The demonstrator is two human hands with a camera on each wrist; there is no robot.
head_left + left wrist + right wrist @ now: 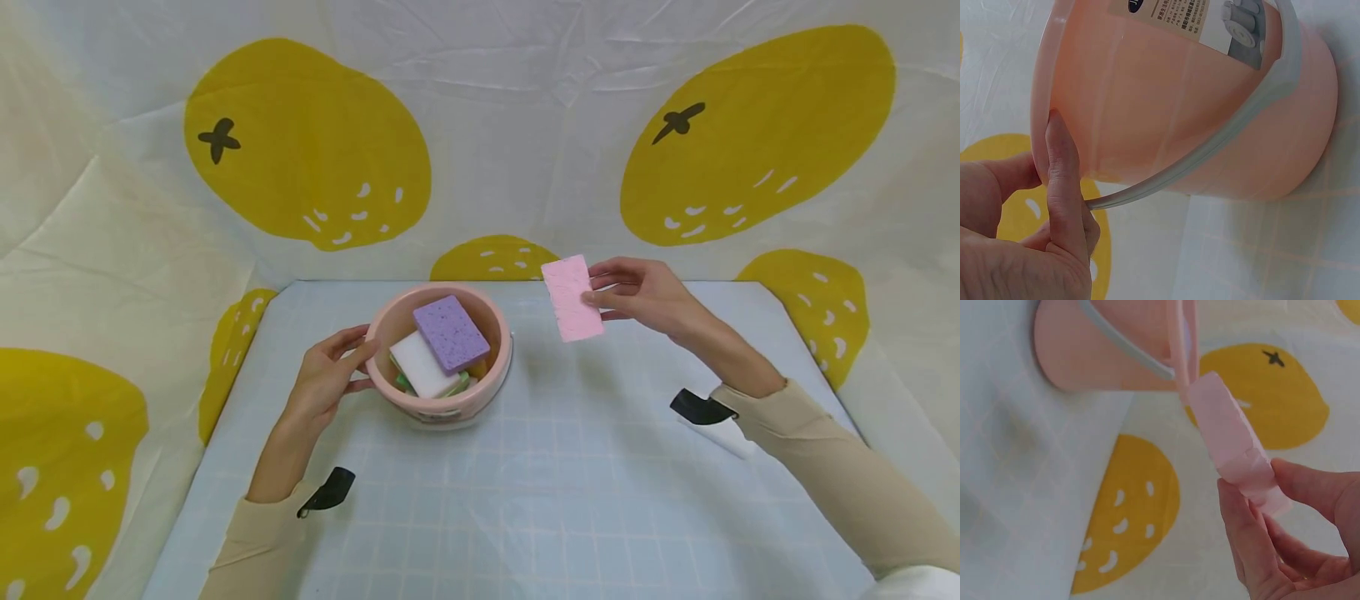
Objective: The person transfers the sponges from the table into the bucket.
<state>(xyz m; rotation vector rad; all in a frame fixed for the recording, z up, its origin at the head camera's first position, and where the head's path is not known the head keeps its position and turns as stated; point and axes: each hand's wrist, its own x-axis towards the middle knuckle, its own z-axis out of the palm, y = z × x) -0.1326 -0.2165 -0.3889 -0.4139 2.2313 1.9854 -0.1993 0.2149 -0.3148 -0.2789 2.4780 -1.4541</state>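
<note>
A pink bucket (480,392) with a grey handle (1222,140) stands on the pale blue grid mat (525,483). Inside it lie a purple sponge (450,332), a white sponge (420,365) and bits of green and yellow ones. My left hand (330,375) holds the bucket's left rim, thumb (1063,169) against the wall (1166,94). My right hand (637,296) pinches a flat pink sponge (572,297) by its right edge, in the air to the right of the bucket. In the right wrist view the pink sponge (1229,434) sits between thumb and fingers, the bucket (1097,350) beyond it.
A white cloth printed with big yellow lemons (307,142) hangs behind and drapes both sides of the mat. The mat's far edge (712,283) runs just behind my right hand. Black wrist straps (701,408) sit on both beige sleeves.
</note>
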